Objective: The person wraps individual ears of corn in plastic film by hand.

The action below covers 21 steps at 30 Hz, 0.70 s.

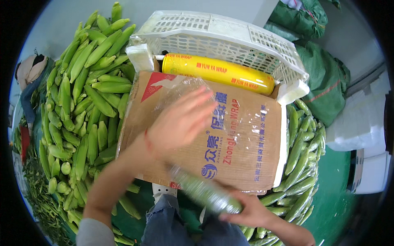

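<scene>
My right hand (251, 212) is closed around one end of an ear of corn wrapped in clear film (203, 189). The ear is blurred and tilts up to the left, over the near edge of a cardboard box (258, 160). Above the box's left half is my left hand (182, 117), its fingers stretched out and slightly blurred, with nothing visibly held. Crumpled clear film (172, 92) lies on the box under and beyond that hand. A yellow roll of cling film (221, 73) is mounted across the far side of the box.
A white plastic crate (230, 26) stands behind the roll. Unwrapped green corn (94, 98) is heaped on the left, film-wrapped ears (301, 164) on the right. Loose husks (45, 201) cover the lower left floor. Green sacks (322, 82) and white packs (355, 119) sit at the right.
</scene>
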Motion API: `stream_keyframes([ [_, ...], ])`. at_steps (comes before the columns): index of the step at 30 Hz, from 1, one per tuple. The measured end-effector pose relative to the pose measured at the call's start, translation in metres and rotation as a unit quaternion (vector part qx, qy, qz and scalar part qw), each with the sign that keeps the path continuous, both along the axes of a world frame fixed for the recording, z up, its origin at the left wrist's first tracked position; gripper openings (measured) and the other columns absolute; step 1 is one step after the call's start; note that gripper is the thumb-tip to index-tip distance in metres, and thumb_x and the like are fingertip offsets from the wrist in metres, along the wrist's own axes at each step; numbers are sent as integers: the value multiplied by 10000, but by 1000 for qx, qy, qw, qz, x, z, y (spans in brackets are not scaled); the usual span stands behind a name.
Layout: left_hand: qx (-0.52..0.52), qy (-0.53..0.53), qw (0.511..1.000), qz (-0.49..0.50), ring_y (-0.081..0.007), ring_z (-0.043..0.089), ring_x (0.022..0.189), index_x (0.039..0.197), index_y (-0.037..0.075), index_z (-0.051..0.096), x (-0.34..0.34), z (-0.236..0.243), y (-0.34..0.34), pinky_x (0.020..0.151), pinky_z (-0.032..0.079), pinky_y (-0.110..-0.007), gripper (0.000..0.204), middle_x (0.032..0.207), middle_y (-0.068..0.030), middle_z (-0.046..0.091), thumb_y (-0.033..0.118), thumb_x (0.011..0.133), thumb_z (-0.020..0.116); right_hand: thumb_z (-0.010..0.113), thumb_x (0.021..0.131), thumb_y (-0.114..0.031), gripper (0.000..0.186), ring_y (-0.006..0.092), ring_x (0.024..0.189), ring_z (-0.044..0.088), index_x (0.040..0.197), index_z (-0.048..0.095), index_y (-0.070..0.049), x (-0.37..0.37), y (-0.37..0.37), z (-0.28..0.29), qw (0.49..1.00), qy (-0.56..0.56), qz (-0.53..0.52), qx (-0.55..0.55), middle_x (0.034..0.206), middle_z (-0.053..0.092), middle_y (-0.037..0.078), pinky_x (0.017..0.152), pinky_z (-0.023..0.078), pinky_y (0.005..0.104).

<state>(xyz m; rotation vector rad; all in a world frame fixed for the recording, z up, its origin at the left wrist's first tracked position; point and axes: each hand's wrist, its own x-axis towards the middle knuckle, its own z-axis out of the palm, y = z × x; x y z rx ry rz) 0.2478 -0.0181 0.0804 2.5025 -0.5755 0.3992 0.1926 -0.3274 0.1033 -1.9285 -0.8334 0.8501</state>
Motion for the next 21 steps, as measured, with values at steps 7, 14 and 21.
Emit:
stream_keyframes([
  [7,-701,36,710,-55,-312,589,1052,1394,113,441,-63,-4,-54,898,508,-475,510,1248,-168,526,148,894,539,514,806,-702,832,275,678,603,1316,448,-48,-30,71,-47,421,841,50,338,892,595,211,481,480,347],
  [14,-712,106,664,201,-159,592,847,1159,105,409,-98,-22,-49,759,534,-321,175,944,-42,494,242,1053,388,744,844,-320,624,247,1007,644,1352,521,-34,2,22,-20,978,120,-97,138,1266,580,191,823,537,315],
  [21,-328,229,913,76,-209,582,812,1149,7,650,-153,0,-79,710,467,-300,287,965,-136,650,140,936,510,679,894,-209,281,227,851,647,1102,596,-39,22,-14,-20,728,54,-393,559,921,655,104,790,491,356],
])
